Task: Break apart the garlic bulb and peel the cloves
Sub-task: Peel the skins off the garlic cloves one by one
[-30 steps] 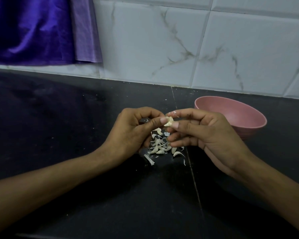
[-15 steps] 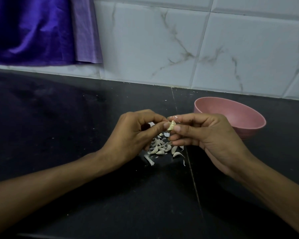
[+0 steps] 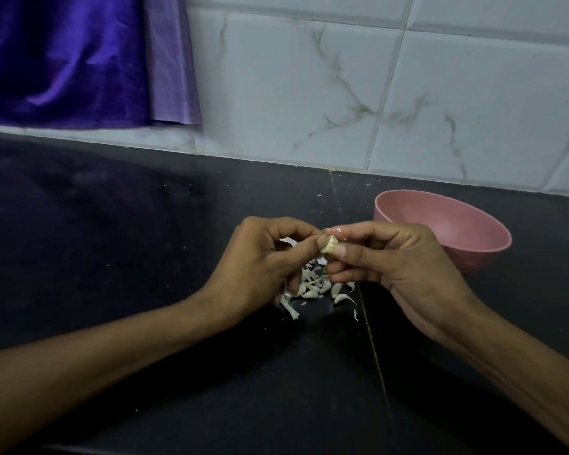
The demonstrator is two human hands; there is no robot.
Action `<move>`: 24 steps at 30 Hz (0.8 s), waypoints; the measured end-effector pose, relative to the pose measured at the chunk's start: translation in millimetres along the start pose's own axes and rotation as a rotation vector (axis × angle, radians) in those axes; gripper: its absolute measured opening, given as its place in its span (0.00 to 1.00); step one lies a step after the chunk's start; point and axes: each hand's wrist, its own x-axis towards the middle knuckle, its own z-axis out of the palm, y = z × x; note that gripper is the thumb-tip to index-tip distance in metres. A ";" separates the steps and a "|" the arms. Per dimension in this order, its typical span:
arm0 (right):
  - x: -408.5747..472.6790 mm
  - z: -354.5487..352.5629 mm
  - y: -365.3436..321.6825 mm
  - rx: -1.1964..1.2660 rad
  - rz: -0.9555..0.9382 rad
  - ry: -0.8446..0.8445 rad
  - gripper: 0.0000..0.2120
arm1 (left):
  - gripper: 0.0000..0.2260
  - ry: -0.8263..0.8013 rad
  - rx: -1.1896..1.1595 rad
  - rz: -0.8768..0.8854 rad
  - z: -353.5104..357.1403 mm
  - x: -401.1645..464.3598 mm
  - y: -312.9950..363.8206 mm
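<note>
Garlic clove (image 3: pixel 329 244) pinched between both hands' fingers (image 3: pixel 349 249), peel scraps (image 3: pixel 312 287) below

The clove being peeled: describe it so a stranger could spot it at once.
On the black counter below the tiled wall, find the two hands meeting left of the pink bowl. The clove is the pale, yellowish piece pinched between the left hand and right hand. Unlike the white peels lying on the counter beneath, it is held up in the air.
</note>
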 end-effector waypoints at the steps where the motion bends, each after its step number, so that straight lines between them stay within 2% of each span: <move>1: 0.5 -0.2 0.4 -0.007 -0.004 0.000 0.10 | 0.10 -0.002 -0.022 -0.026 0.0 0.5 -0.7; 9: 2.5 -0.2 4.2 -0.038 -0.020 0.008 0.12 | 0.08 -0.026 -0.186 -0.138 2.6 1.6 -2.2; 19: 1.4 1.9 -1.6 -0.061 0.020 0.008 0.19 | 0.05 0.061 0.164 0.135 1.5 0.4 -2.1; 24: 2.5 -0.7 -0.2 -0.070 0.019 0.029 0.17 | 0.03 0.060 0.256 0.220 2.6 -0.4 -4.3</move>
